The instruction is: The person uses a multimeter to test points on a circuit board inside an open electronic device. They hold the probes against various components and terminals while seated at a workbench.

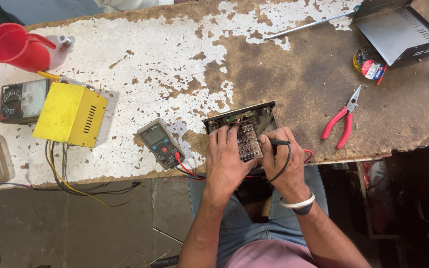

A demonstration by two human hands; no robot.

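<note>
Head view shows us both hands at the near edge of the worn surface point(284, 79), working on an open black electronics box point(244, 130) with a circuit board inside. Our left hand point(227, 156) rests on the box, its fingers point(223, 133) pressed together against the board. Our right hand point(281, 156) pinches a black test probe point(279, 142) between its fingers point(268, 145), the tip pointing at the board. Just to the left lies a grey digital meter point(161, 143), red and black leads running toward us. Red pliers point(342, 121) lie well apart on the right.
</note>
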